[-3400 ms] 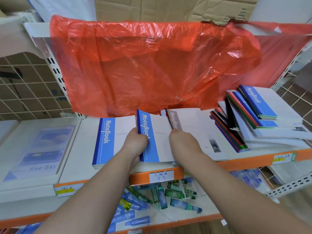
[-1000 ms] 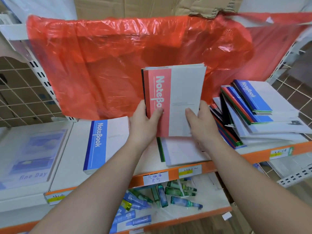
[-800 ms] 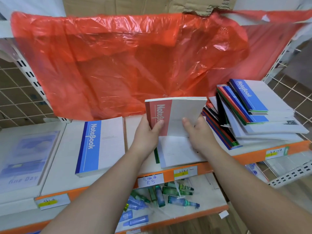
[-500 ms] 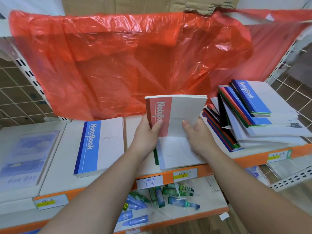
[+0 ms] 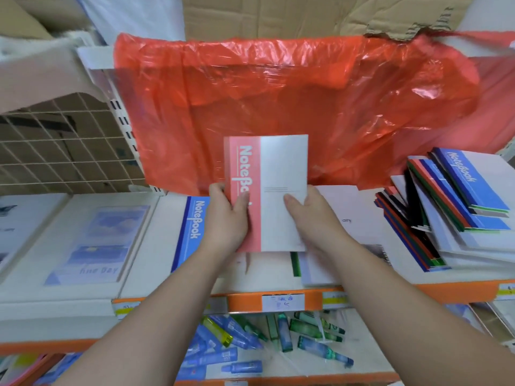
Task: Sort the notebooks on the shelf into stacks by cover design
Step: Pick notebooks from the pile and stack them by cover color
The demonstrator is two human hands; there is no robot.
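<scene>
Gripping red-banded notebook (image 5: pixel 281 174) between left hand (image 5: pixel 227 218) and right hand (image 5: pixel 313 218), long axis upright, seemingly above green-spined notebook (image 5: pixel 296 264).

Both my bare forearms reach up from the bottom corners, angled in toward the middle. My left hand (image 5: pixel 227 218) grips the left edge of a notebook (image 5: pixel 282 162), with the thumb flat on its front and the fingertips wrapped behind. My right hand (image 5: pixel 316 221) grips the right side the same way, thumb on the front, fingers hidden behind.
</scene>
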